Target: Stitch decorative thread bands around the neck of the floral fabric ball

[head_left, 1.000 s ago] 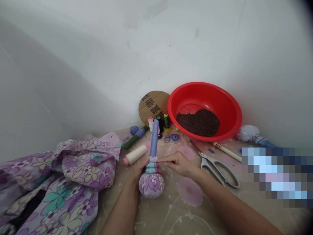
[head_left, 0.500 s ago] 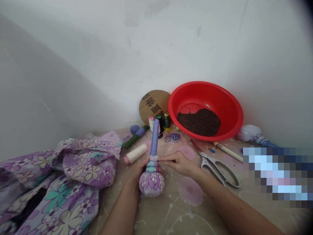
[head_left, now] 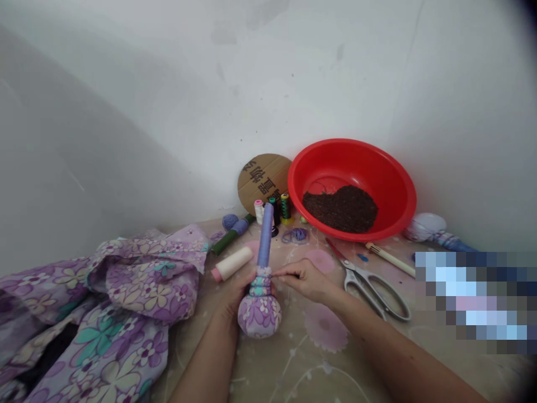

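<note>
A round-headed mallet [head_left: 259, 317] stands tilted in front of me, its ball covered in purple floral cloth and its straight stick wrapped in lilac. Around the gathered cloth neck, my left hand [head_left: 235, 296] is closed from the left side, its fingers partly hidden behind the mallet. From the right, my right hand [head_left: 308, 280] reaches to the neck with fingertips pressed together at the cloth. Whether a thread lies in those fingertips is too small to see. A cone of white thread [head_left: 235, 263] lies just beyond my left hand.
Floral cloth [head_left: 138, 296] is heaped at the left. A red basin [head_left: 394, 224] with dark grains leans by the wall, beside a cardboard disc [head_left: 255, 184]. Scissors [head_left: 373, 285] and a cream utility knife [head_left: 390, 258] lie right. Several thread spools [head_left: 286, 207] stand behind the mallet.
Hands and mallet hold nearly the same pose. The whole view has shifted very slightly.
</note>
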Available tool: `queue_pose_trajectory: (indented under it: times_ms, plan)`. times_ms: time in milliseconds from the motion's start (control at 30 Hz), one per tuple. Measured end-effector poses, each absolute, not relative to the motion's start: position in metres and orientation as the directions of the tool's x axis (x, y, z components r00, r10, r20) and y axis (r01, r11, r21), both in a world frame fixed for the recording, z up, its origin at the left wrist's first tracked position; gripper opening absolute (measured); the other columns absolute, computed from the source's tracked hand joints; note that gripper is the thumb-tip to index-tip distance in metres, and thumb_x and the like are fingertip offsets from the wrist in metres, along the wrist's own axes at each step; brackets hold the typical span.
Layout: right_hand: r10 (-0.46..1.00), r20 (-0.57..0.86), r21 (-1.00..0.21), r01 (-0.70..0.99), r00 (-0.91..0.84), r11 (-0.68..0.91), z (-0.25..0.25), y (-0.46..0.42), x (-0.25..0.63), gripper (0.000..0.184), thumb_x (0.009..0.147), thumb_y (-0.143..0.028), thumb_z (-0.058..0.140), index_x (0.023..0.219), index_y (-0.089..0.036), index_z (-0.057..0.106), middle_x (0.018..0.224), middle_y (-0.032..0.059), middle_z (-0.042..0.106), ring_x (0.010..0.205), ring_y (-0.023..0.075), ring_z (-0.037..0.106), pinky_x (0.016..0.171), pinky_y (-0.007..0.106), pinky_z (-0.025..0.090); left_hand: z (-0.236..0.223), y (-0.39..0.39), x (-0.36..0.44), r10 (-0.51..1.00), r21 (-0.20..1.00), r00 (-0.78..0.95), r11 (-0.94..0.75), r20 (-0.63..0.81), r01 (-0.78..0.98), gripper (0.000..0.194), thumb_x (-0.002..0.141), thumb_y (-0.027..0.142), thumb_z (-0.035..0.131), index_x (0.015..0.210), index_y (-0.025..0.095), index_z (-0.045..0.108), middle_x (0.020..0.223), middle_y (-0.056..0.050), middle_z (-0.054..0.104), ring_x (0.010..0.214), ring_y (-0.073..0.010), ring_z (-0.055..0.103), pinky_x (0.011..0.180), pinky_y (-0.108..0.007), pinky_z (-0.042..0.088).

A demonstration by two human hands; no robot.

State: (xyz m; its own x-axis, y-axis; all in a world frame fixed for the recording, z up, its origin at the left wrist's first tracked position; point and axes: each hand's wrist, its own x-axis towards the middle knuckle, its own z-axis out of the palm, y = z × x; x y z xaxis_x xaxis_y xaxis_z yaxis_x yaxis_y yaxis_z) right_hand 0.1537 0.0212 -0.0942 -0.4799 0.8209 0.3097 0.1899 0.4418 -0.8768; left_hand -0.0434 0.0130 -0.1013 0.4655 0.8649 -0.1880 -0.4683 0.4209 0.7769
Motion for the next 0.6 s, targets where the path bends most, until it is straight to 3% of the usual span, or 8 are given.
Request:
queue_pose_trajectory:
  times_ms: [167,300,467,600]
  plan:
    - [0.827,0.332,-0.883,0.158,-0.455,0.441,-0.0921,0.0177,0.1499,0.029,0.08,-0.027,0.053,0.099,-0.019,0.073,0.093,0.0033,0.074,0.08,0.02,0.067,0.07,0.029,0.051,-0.0993,0.0084,-0.0445,0.887,0.81,0.418,0.389,-0.198,-0.44,0.015,0.077,0.029,0.058,0.072,0.015,0.061,0.059,-0.004,0.065,0.075,-0.0223,0.067,0.073,-0.032,0.05]
    - [0.837,0.331,-0.887,0.159,-0.435,0.433,-0.0925,0.0173,0.1491,0.027,0.08,-0.025,0.052,0.095,-0.019,0.073,0.09,0.0032,0.075,0.08,0.0199,0.067,0.071,0.03,0.051,-0.1007,0.0093,-0.0447,0.87,0.809,0.458,0.396,-0.18,-0.435,0.017,0.079,0.028,0.054,0.074,0.013,0.061,0.061,-0.005,0.065,0.075,-0.0224,0.067,0.074,-0.032,0.049]
    - [0.851,0.341,-0.875,0.196,-0.398,0.443,-0.0959,0.0198,0.1503,0.025,0.078,-0.023,0.053,0.092,-0.02,0.074,0.087,0.0038,0.075,0.078,0.0202,0.067,0.071,0.03,0.051,-0.101,0.0131,-0.0458,0.851,0.805,0.5,0.405,-0.158,-0.434,0.016,0.074,0.03,0.061,0.077,0.014,0.061,0.06,-0.004,0.064,0.068,-0.0211,0.067,0.07,-0.031,0.05]
    - [0.846,0.355,-0.867,0.198,-0.398,0.458,-0.0959,0.0203,0.1511,0.023,0.078,-0.022,0.053,0.088,-0.02,0.074,0.086,0.0035,0.075,0.077,0.0191,0.067,0.07,0.028,0.051,-0.0986,0.0131,-0.0466,0.843,0.837,0.518,0.382,-0.142,-0.392,0.019,0.08,0.03,0.054,0.078,0.012,0.062,0.057,-0.002,0.063,0.064,-0.0178,0.065,0.065,-0.027,0.048]
